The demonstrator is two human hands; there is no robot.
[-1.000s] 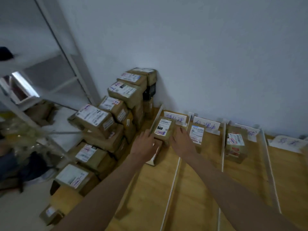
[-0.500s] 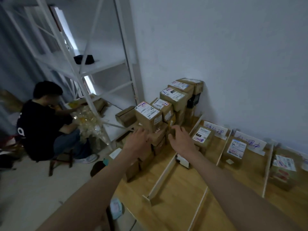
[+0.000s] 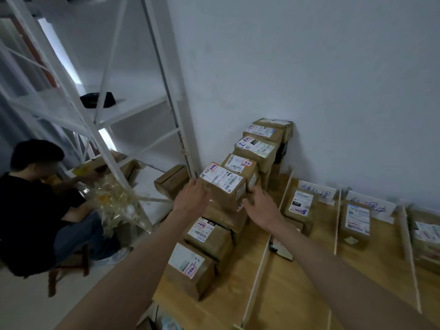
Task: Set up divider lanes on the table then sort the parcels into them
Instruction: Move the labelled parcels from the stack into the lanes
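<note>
A stack of brown labelled parcels runs along the left side of the wooden table up to the wall. My left hand lies against the left side of the top front parcel. My right hand touches that parcel's right side, fingers fairly straight. White divider strips split the table into lanes. One parcel sits in the first lane, another in the second, and a third at the right edge. Handwritten lane signs lean on the wall.
A white metal shelf rack stands left of the table, with a black object on one shelf. A seated person in a black shirt works on the floor side at far left. A loose carton lies on the low shelf.
My view swung left from the lanes to the parcel stack. Both hands left the first-lane parcel and moved to either side of the top front parcel on the stack.
</note>
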